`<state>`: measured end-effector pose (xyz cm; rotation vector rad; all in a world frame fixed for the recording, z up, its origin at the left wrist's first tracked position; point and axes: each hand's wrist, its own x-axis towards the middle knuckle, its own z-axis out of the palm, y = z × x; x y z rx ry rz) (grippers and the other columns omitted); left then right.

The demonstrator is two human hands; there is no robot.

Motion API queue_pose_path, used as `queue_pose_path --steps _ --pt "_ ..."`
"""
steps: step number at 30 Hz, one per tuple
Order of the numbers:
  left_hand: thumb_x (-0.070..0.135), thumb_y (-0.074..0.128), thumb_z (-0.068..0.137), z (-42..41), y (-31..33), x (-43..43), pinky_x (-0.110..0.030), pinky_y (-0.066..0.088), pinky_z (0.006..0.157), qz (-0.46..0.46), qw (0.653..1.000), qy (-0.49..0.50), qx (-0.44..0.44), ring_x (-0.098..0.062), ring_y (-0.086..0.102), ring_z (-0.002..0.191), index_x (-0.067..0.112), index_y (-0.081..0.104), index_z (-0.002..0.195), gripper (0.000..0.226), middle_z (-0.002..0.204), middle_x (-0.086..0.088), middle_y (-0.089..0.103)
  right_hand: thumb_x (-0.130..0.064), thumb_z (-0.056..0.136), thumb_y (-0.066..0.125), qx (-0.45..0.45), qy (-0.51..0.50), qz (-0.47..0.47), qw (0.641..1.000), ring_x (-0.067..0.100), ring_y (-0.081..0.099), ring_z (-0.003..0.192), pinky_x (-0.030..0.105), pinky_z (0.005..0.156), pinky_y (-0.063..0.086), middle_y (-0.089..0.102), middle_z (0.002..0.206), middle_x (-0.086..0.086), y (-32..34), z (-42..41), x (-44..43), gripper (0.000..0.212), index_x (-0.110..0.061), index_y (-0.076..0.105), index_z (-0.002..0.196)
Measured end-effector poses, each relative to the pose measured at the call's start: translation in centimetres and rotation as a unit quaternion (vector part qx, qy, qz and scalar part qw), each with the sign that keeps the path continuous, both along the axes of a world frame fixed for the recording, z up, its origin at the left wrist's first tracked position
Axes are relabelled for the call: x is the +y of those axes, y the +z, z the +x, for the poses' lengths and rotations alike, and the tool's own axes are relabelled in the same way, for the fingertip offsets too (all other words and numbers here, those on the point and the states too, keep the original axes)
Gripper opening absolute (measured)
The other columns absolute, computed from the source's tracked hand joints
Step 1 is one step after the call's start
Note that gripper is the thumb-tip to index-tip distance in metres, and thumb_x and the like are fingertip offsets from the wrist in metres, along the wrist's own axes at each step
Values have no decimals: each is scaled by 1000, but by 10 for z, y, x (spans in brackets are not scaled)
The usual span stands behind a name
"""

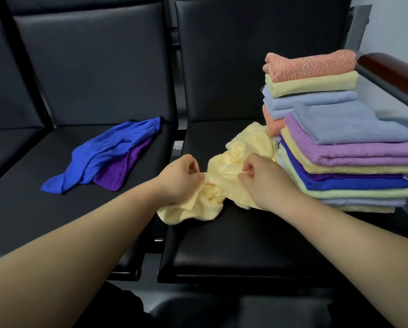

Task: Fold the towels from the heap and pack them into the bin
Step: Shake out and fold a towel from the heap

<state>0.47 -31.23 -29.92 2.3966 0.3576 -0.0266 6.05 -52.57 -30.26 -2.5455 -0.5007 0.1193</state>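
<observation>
A crumpled pale yellow towel (224, 169) lies on the right black seat. My left hand (179, 178) pinches its near left part with curled fingers. My right hand (259, 178) pinches the cloth a little to the right, fingers curled too. A blue towel (103, 152) and a purple towel (120, 171) lie loose and unfolded on the left seat. Two stacks of folded towels stand at the right: a near stack (354, 162) topped by a grey-blue one, and a far stack (309, 76) topped by an orange one. No bin is in view.
Black padded seats (233, 245) with backrests fill the view, with a gap (165, 209) between the two seats. A brown wooden armrest (392, 69) runs along the right behind the stacks. A white wall shows at the top right.
</observation>
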Motion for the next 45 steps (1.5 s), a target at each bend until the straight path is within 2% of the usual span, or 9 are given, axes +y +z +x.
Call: queue_pose_path --steps 7,13,20,24,27,31,36,40,45 --pt "17 67 91 7 -12 -1 -23 41 61 146 988 -30 -36 -15 56 74 24 54 87 15 93 4 55 -49 96 63 -10 176 -68 982 9 53 90 32 83 50 49 105 -16 -9 -22 -2 19 -32 58 103" --pt "28 73 88 4 -9 -4 -24 52 73 13 993 -118 -5 -9 62 81 28 63 96 13 90 8 65 -40 101 61 -11 125 -77 989 16 57 105 33 92 49 52 127 -8 -15 -2 -9 21 -28 69 117" --pt "35 70 91 -4 -14 -3 -25 50 75 102 988 -112 14 -9 60 84 29 58 104 18 90 11 62 -28 105 53 -128 62 -123 982 18 50 103 31 84 47 51 112 -3 -7 -5 -10 23 -21 74 105" --pt "31 67 93 -2 -8 -5 -22 44 63 87 991 -103 22 -9 57 73 25 63 92 8 82 11 62 -25 102 57 -45 13 -9 999 13 59 89 26 70 45 58 102 -9 9 -8 -8 16 -21 73 98" --pt "23 68 93 -2 3 -2 -28 47 53 -84 994 -59 30 -13 55 59 15 67 87 11 71 7 62 -21 100 60 67 -48 118 990 11 70 80 29 72 57 70 86 -8 18 -5 -12 14 -23 72 94" --pt "11 63 97 -2 18 4 -21 41 52 -224 973 -36 30 -13 45 57 12 62 87 9 65 3 53 -14 102 61 234 -108 289 922 18 78 79 29 71 62 76 74 1 19 -8 -15 13 -16 71 96" --pt "20 55 100 2 21 -4 -29 45 66 -264 964 11 -3 -15 47 67 19 59 81 19 69 1 51 -11 106 55 311 -86 397 859 16 79 90 35 85 62 73 106 12 21 -8 -12 13 -9 65 98" --pt "26 53 100 2 24 -9 -32 42 73 -187 981 24 -45 -14 45 77 21 60 87 15 80 5 52 -13 99 61 271 -34 296 915 15 69 87 39 93 61 67 97 5 22 -6 -13 3 -16 63 99" --pt "39 71 88 -3 28 -10 -29 38 65 -173 978 -111 -26 -12 42 71 14 55 94 31 78 2 49 -38 84 76 119 70 19 990 13 60 84 29 67 47 62 98 -6 23 -16 -14 36 -29 53 110"
